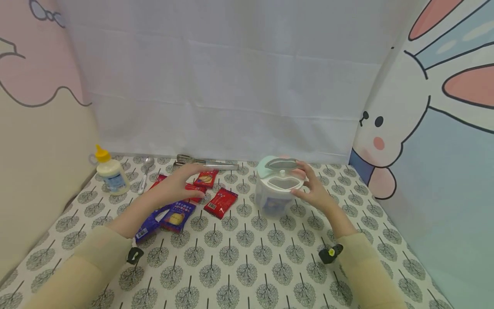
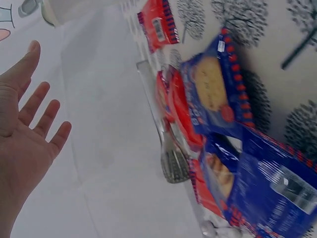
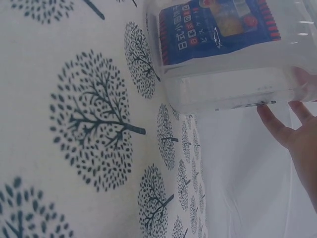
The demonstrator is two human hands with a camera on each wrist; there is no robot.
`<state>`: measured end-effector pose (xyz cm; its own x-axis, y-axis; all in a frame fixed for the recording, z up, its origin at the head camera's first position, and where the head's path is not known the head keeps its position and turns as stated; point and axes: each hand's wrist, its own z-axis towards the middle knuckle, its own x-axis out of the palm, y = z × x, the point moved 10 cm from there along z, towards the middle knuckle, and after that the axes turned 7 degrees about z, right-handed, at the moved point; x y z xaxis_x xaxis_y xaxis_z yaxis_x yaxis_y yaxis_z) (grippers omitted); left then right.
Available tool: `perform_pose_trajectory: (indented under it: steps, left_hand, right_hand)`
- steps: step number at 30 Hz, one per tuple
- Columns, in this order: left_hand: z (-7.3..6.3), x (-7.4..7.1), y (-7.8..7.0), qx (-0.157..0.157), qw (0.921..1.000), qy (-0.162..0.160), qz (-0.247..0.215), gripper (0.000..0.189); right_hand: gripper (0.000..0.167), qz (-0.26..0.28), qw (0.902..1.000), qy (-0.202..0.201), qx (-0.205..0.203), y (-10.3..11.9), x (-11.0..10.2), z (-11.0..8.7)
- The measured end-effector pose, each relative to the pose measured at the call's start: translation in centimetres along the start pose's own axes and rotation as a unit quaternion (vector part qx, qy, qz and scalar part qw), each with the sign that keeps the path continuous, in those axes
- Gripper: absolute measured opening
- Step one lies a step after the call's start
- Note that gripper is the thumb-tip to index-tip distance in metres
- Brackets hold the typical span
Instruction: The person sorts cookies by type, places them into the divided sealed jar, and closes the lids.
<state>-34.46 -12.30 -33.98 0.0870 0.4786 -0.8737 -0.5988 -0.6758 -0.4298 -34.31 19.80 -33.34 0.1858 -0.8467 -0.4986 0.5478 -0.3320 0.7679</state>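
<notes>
My right hand (image 1: 314, 191) holds the right side of a clear plastic storage container (image 3: 223, 91), its thumb at the front and fingers toward the back of the lid. The round lid (image 1: 263, 170) has mint, white and pink sections, with one grey-rimmed flap (image 1: 283, 164) raised. Through the clear wall shows a blue biscuit packet (image 3: 218, 29). My left hand (image 2: 25, 119) has its fingers spread and holds nothing. It hovers over red and blue snack packets. The nearest include a blue packet (image 1: 178, 216) and a red packet (image 1: 221, 202) to its right.
Metal tongs (image 1: 221, 166) and a slotted utensil (image 1: 186, 159) lie along the back edge. A spoon (image 1: 145, 174) lies at the left, beside a bottle with a yellow cap (image 1: 114, 176). White cloth (image 1: 231, 86) hangs behind the patterned tablecloth (image 1: 247, 274).
</notes>
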Motion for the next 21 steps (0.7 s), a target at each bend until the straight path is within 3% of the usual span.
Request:
perform_pose_trajectory:
  steps: [6, 12, 16, 21]
  left_hand:
    - [-2.9, 1.1, 4.0, -0.039, 0.9992, 0.004, 0.005, 0.069]
    - [-5.1, 3.2, 7.1, -0.072, 0.9962, 0.039, 0.027, 0.070]
    - [-5.9, 4.7, 8.5, -0.080, 0.9923, 0.073, 0.059, 0.071]
    - [-5.9, 5.9, 9.0, -0.063, 0.9888, 0.101, 0.090, 0.074]
  right_hand:
    - [0.085, 0.001, 1.0000, -0.003, -0.007, 0.0, 0.1, -0.2]
    - [0.085, -0.004, 1.0000, -0.002, -0.008, 0.1, 0.2, -0.1]
    - [0.085, -0.003, 0.9999, 0.001, -0.012, 0.1, 0.3, -0.1]
    - [0.084, -0.002, 1.0000, 0.001, -0.009, 0.1, 0.2, -0.3]
